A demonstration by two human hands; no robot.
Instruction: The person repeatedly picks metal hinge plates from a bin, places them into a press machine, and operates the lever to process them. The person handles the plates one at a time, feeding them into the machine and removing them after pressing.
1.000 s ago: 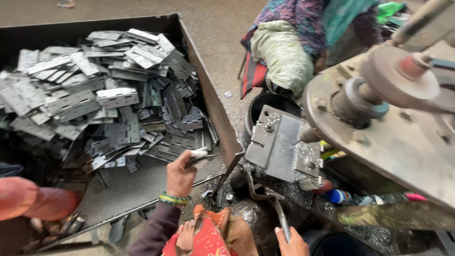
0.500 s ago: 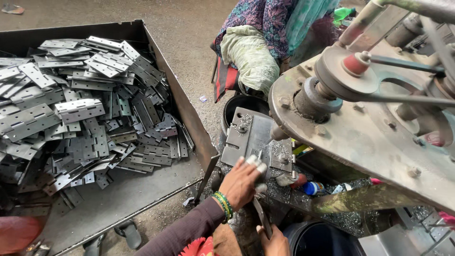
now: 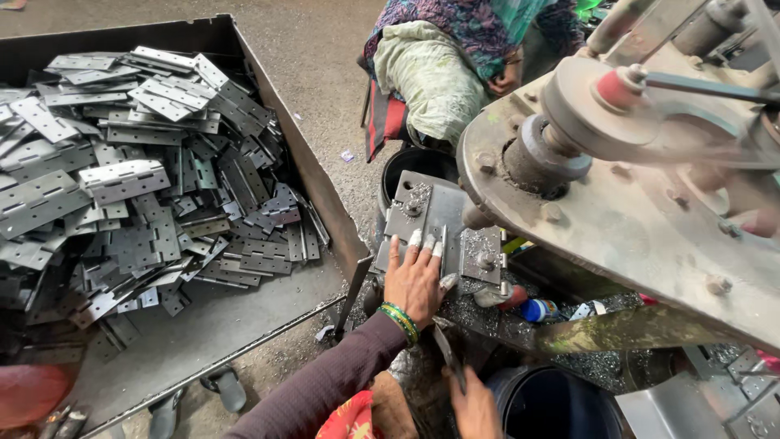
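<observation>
Left hand [image 3: 414,280] now flat on hinge plate [image 3: 443,228].

gritty grey concrete floor [image 3: 325,57] — flat daylight, scattered metal shavings.

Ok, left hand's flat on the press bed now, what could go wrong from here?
1. The left hand lies spread on the metal fixture plate, fingertips taped, right under the heavy press frame; they could get pinched.
2. The wheel above looks blurred, perhaps turning; a sleeve could catch.
3. The right hand rests low by a thin metal lever, beside metal shavings that might cut skin.
</observation>
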